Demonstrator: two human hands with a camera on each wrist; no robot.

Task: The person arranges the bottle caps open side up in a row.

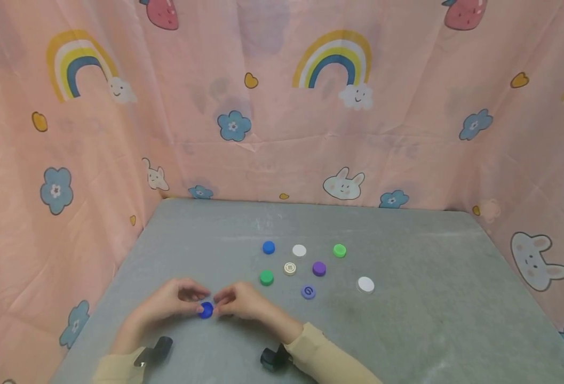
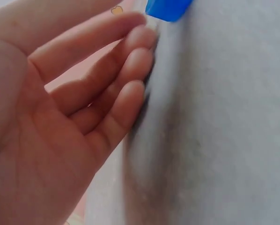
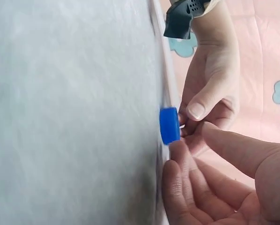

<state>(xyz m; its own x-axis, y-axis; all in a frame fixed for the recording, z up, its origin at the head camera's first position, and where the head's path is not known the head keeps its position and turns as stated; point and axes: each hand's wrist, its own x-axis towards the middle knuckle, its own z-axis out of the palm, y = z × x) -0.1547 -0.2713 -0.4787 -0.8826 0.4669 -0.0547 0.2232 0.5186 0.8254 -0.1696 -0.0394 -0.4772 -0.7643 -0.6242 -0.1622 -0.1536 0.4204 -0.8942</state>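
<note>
A dark blue bottle cap [image 1: 206, 310] lies on the grey table between both hands; it shows as a bright blue cap [image 3: 169, 125] in the right wrist view. The left hand [image 1: 173, 300] comes from the left, its thumb tip at the cap's left edge and its other fingers bent loosely above. From the other side the right hand [image 1: 242, 301] has its fingertips at or just beside the cap's right edge. Neither hand is seen curled round it. In the left wrist view the left palm and fingers [image 2: 114, 108] appear, with part of the cap [image 2: 168, 8] near the fingertips.
Scattered right of the hands are a blue cap [image 1: 268, 247], white caps [image 1: 299, 250], a light green cap [image 1: 339, 250], a cream cap [image 1: 290, 268], a purple cap [image 1: 319, 269], a green cap [image 1: 266, 278] and a lilac cap [image 1: 308, 292]. A pink patterned curtain [image 1: 272, 160] surrounds the table.
</note>
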